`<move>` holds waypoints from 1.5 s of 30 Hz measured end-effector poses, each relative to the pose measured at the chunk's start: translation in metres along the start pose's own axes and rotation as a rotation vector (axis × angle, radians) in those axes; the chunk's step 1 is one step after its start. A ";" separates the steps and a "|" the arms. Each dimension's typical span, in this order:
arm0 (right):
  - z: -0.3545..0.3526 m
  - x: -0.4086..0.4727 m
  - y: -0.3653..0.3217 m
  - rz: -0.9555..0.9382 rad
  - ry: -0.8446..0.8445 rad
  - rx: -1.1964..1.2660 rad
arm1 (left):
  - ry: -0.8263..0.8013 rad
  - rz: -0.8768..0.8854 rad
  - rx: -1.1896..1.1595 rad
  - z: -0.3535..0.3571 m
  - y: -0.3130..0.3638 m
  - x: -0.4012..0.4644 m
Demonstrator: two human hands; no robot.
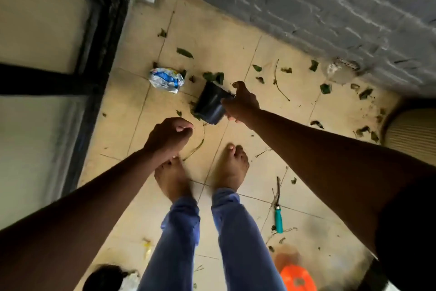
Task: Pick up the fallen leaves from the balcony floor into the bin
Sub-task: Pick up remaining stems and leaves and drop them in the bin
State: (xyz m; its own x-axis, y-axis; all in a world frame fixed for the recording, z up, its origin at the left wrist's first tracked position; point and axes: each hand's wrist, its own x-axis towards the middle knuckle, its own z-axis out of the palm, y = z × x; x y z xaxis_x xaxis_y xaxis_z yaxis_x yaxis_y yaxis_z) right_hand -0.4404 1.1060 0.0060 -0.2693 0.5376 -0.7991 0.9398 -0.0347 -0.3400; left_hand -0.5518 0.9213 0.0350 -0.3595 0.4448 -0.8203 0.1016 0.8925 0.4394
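A small black bin (210, 104) hangs tilted above the tiled floor, and my right hand (240, 102) grips it by the rim. My left hand (168, 136) hovers lower left of the bin with its fingers curled against the thumb; no leaf shows in it. Green leaves lie scattered on the tiles: one (184, 52) at the far left, a clump (213, 76) just beyond the bin, several more (325, 89) along the wall to the right. A long stem (197, 146) lies under my left hand.
My bare feet (232, 168) stand mid-floor. A crumpled plastic wrapper (166, 79) lies left of the bin. A teal-handled tool (278, 218) and an orange object (298, 277) lie at lower right. A grey wall (306, 7) bounds the far side, a black door frame (99, 54) the left.
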 end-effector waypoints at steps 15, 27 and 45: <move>-0.037 0.045 -0.023 -0.185 -0.140 0.180 | 0.001 -0.144 -0.162 0.014 -0.003 0.030; -0.020 0.112 -0.027 -0.324 0.277 -0.171 | -0.048 -0.125 -0.158 0.015 -0.013 0.050; 0.109 0.071 -0.048 -0.484 -0.131 -0.167 | -0.058 -0.149 -0.086 0.009 -0.092 0.048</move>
State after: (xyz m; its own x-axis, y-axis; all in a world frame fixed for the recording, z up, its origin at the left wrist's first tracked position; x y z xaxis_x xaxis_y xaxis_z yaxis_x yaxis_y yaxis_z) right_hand -0.5273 1.0538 -0.0883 -0.6946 0.3486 -0.6293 0.7194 0.3313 -0.6105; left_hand -0.5701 0.8615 -0.0482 -0.3107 0.3141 -0.8971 -0.0289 0.9403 0.3392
